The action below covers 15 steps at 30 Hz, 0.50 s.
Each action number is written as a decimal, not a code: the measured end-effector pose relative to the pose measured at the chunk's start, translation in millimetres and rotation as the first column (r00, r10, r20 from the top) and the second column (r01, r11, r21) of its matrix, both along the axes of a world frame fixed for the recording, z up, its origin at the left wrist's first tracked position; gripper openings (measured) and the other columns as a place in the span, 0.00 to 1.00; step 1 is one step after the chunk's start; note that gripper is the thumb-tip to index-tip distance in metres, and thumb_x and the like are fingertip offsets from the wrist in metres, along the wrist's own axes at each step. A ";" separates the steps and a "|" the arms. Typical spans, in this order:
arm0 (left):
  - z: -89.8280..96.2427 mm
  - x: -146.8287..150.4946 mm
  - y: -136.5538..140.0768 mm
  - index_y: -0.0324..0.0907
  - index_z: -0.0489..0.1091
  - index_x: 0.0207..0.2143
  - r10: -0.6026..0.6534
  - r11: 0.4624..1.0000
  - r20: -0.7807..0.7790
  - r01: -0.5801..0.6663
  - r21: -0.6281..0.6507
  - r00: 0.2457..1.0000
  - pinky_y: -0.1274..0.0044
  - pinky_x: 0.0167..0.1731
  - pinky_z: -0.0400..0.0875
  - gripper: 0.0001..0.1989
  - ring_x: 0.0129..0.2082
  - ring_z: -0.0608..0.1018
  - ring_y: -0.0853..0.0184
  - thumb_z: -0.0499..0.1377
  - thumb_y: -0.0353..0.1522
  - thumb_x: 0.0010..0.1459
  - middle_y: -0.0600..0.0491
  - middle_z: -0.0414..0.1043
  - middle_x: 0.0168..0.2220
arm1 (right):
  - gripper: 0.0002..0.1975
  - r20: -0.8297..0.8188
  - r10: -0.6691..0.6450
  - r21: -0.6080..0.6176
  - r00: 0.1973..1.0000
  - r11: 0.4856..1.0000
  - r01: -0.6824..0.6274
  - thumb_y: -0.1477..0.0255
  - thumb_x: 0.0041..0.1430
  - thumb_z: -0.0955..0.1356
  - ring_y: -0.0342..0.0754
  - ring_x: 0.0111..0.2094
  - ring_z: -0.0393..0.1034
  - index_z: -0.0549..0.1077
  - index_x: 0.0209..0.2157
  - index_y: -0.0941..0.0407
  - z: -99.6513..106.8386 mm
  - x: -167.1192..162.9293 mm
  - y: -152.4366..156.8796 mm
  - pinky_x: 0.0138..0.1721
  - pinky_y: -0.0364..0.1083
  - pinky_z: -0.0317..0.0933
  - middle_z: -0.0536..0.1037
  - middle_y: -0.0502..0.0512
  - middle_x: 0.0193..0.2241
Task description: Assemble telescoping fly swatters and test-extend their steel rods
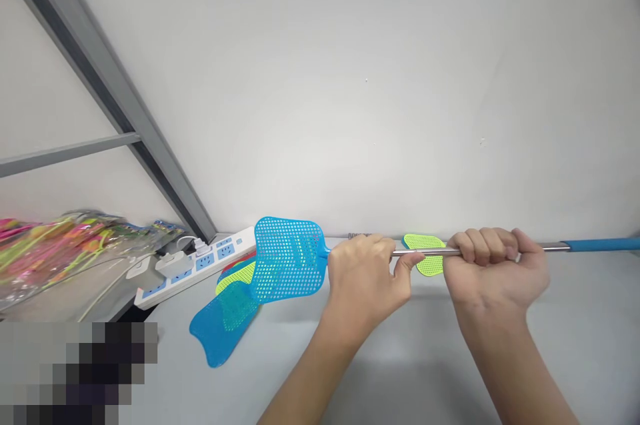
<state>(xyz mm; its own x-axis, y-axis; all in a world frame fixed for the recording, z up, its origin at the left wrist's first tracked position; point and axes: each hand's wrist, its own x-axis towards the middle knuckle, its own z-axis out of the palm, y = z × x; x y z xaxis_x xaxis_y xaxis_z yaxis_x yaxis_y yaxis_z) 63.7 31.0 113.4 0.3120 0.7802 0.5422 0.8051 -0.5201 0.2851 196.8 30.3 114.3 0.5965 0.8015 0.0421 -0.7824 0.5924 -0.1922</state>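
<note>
A blue fly swatter [289, 258] with a perforated head and a thin metal rod lies sideways across my view, held in both hands. My left hand [367, 281] is closed around the rod just beside the head. Farther right, my right hand [493, 268] is wrapped round the same rod, its palm side turned toward me. Beyond it the rod runs into a blue grip [603, 245] at the right edge. Behind the rod, between my hands, shows a yellow-green perforated swatter head [431, 270]. More swatter heads, one of them blue [223, 335], lie under the held head.
A white power strip [205, 261] with plugs in it lies to the left. Beyond it are bright items in clear plastic bags [85, 245]. A grey metal frame [120, 98] stands against the pale wall. The lower left corner is pixelated.
</note>
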 end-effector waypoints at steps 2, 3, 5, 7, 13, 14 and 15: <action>1.1 -0.6 -1.1 0.40 0.60 0.17 0.018 1.000 -0.011 -0.018 -0.002 1.000 0.77 0.19 0.43 0.20 0.20 0.65 0.71 0.46 0.44 0.53 0.56 0.65 0.18 | 0.15 -0.009 -0.002 -0.001 1.000 1.000 0.002 0.78 0.42 0.58 0.38 0.12 0.33 0.41 0.18 0.56 -2.0 -3.1 0.6 0.10 0.40 0.38 0.37 0.42 0.13; 1.6 -0.8 -1.7 0.40 0.60 0.17 0.030 1.000 -0.017 -0.030 -0.004 0.999 0.77 0.19 0.43 0.21 0.19 0.64 0.71 0.46 0.46 0.52 0.55 0.65 0.18 | 0.15 -0.014 -0.003 -0.004 1.000 1.000 0.003 0.78 0.42 0.58 0.38 0.12 0.33 0.41 0.18 0.56 -2.8 -4.6 0.9 0.10 0.40 0.38 0.38 0.42 0.13; 2.7 -0.9 -2.5 0.40 0.60 0.16 0.053 0.999 -0.027 -0.053 -0.010 0.998 0.77 0.18 0.42 0.24 0.19 0.64 0.70 0.44 0.50 0.50 0.54 0.65 0.17 | 0.14 -0.029 0.002 -0.019 1.000 1.000 -0.002 0.78 0.42 0.58 0.38 0.13 0.32 0.41 0.18 0.56 -4.1 -8.0 1.1 0.10 0.40 0.38 0.38 0.43 0.13; 4.0 -0.4 -3.1 0.40 0.60 0.15 0.067 0.998 -0.031 -0.067 -0.011 0.997 0.77 0.18 0.43 0.26 0.19 0.65 0.70 0.44 0.52 0.48 0.54 0.65 0.17 | 0.14 -0.050 0.016 -0.052 0.999 0.998 -0.018 0.78 0.42 0.58 0.38 0.13 0.32 0.41 0.18 0.56 -4.5 -11.6 0.8 0.10 0.40 0.38 0.37 0.43 0.13; 6.5 1.1 -3.6 0.40 0.62 0.16 0.060 0.998 -0.037 -0.061 -0.021 0.997 0.77 0.18 0.43 0.25 0.19 0.65 0.70 0.45 0.50 0.49 0.54 0.65 0.17 | 0.13 -0.037 -0.002 -0.085 0.999 0.996 -0.001 0.77 0.42 0.58 0.38 0.13 0.32 0.43 0.17 0.56 -1.7 -23.1 -2.1 0.10 0.39 0.39 0.38 0.43 0.14; 6.4 1.2 -3.6 0.40 0.62 0.16 0.057 0.998 -0.033 -0.057 -0.020 0.998 0.78 0.18 0.43 0.24 0.19 0.65 0.70 0.45 0.50 0.49 0.54 0.66 0.17 | 0.13 -0.036 -0.003 -0.085 0.999 0.996 0.000 0.77 0.42 0.58 0.38 0.13 0.32 0.43 0.17 0.56 -1.4 -24.7 -2.5 0.10 0.39 0.39 0.38 0.43 0.14; 6.0 1.2 -3.8 0.40 0.62 0.16 0.052 0.998 -0.026 -0.052 -0.017 0.998 0.78 0.18 0.43 0.24 0.19 0.65 0.70 0.46 0.49 0.49 0.54 0.66 0.17 | 0.13 -0.037 -0.004 -0.087 0.999 0.996 0.001 0.78 0.42 0.58 0.38 0.13 0.32 0.43 0.17 0.56 -1.2 -26.2 -3.0 0.10 0.39 0.39 0.38 0.43 0.14</action>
